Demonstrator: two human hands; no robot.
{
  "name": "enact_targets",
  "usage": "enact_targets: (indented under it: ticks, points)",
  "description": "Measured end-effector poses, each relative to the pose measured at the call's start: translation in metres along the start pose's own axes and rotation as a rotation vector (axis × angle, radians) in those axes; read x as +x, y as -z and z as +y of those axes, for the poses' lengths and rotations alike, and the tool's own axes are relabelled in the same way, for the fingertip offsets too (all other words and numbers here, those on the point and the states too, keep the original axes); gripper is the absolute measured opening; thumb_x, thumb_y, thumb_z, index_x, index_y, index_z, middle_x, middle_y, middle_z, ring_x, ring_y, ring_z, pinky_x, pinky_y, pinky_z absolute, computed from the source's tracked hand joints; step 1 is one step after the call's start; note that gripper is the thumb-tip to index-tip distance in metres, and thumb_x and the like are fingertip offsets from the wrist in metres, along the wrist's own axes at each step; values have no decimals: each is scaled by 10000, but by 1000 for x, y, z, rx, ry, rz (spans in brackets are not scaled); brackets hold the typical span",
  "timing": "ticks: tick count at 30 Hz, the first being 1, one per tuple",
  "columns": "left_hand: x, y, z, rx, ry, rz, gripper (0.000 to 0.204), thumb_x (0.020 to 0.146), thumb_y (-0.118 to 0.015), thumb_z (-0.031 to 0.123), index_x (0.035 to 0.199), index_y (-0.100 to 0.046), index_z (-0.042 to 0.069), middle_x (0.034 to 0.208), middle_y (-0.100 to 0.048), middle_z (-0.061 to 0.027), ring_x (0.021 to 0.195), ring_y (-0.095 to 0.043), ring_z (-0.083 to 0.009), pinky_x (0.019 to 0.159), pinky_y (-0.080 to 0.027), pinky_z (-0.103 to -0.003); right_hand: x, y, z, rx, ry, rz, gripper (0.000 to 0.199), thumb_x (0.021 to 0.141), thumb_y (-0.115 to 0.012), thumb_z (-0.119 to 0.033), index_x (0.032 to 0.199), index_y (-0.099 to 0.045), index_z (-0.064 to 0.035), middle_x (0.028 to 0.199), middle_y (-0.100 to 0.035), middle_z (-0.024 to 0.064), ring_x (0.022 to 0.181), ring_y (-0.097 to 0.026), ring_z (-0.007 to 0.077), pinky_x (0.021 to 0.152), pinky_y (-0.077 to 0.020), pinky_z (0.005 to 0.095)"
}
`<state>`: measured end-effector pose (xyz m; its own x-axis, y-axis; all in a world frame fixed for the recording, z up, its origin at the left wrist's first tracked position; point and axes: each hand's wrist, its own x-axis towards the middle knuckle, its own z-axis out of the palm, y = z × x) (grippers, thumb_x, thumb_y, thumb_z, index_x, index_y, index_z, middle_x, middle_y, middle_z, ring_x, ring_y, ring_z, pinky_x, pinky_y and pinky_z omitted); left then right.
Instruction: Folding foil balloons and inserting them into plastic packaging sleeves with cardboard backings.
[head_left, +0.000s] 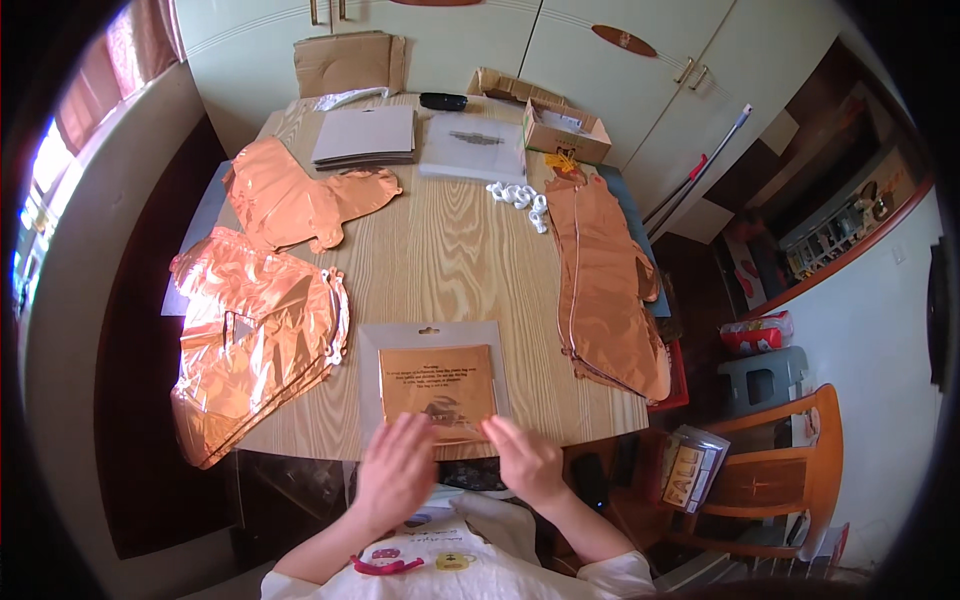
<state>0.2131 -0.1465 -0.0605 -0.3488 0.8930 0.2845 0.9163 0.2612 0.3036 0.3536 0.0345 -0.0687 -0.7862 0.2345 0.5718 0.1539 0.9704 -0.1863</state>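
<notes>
While both hands are resting flat and holding nothing, the left hand [395,470] and right hand [525,458] are pressing the clear packet [433,385] with its folded rose-gold foil balloon at the table's [450,250] near edge; unpacked balloon stacks [255,345] are still waiting alongside.

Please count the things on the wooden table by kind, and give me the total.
Copper foil balloons, flat, loose or stacked: 3
Clear flat packets: 2
Grey card stack: 1
Cardboard boxes: 2
White plastic clips pile: 1
Black remote-shaped object: 1
Total: 10
</notes>
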Motion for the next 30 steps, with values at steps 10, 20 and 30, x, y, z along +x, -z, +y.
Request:
enact_targets:
  ticks: [10,20,30]
  points:
    - [0,-7,0,-22,63,-102,660,820,-679,317,1371,-491,8,1424,-488,-166,1354,-428,-328,1136,-296,-459,-5,0,-4,14,-47,-193,339,830,-585,-76,1123,-731,-166,1209,-676,-63,888,-595,206,780,-493,369]
    - [-32,14,-19,165,69,-42,572,832,-678,290,1297,-553,-18,1351,-556,-175,1283,-511,-300,1047,-391,-442,-13,4,-12,-5,-89,-143,262,869,-586,-96,1099,-710,-71,1176,-688,35,1109,-617,299,1030,-418,506]
    - [-104,10,-28,-870,819,135,362,814,-696,2,1150,-561,-7,1088,-642,-144,957,-648,-185,746,-510,-276,-69,37,-36,575,-653,-51,209,907,-517,20,1074,-638,-13,998,-667,140,870,-672,259,744,-536,339]
